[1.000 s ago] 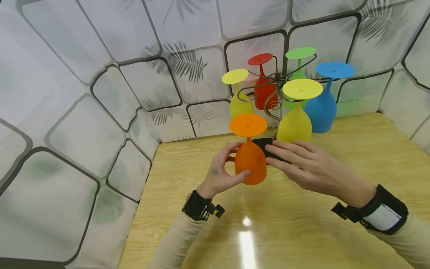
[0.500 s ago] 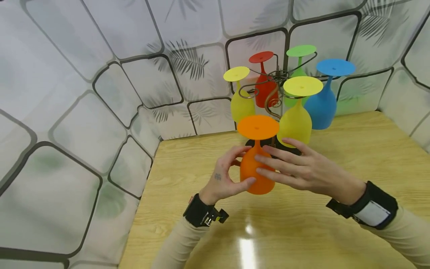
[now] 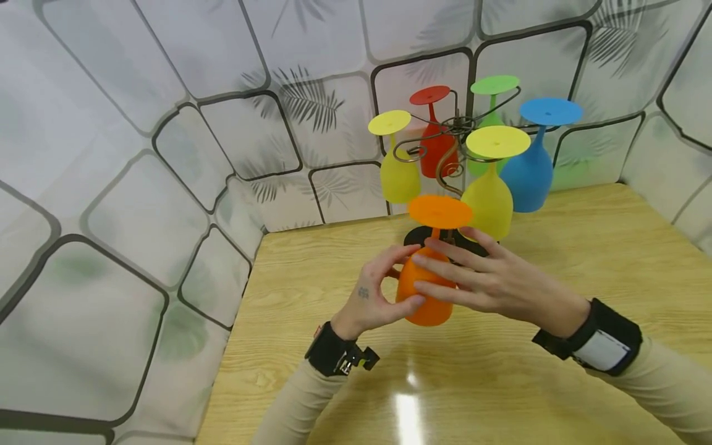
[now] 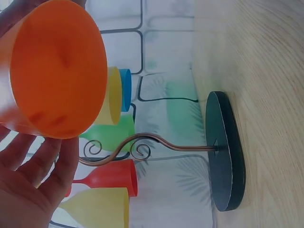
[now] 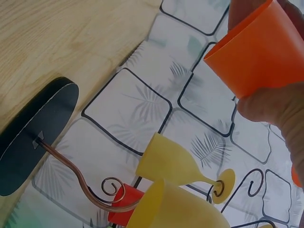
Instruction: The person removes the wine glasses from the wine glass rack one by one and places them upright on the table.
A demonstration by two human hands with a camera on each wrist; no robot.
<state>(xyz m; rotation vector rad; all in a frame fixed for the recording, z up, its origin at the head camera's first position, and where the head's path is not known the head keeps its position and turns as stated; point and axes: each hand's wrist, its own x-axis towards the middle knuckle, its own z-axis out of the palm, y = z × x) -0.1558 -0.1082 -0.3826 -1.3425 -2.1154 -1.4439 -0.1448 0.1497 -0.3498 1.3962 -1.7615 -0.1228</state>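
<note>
An orange wine goblet hangs upside down in front of the rack, its foot on top and its mouth toward the table. My left hand grips its bowl from the left, thumb across the near side. From the right my right hand lays nearly straight fingers over the same bowl. Just behind stands a wire goblet rack, with a copper-coloured curved stem and a dark oval base. Whether the orange goblet's stem touches a rack hook is hidden by its foot.
Upside-down goblets hang on the rack: yellow, red, green, blue and a second yellow one close to my right fingers. Patterned cloth walls enclose the wooden table at the back and left.
The orange goblet has moved right, toward the rack's base, in my left hand. My right hand has come from beside the near yellow goblet onto the orange bowl.
</note>
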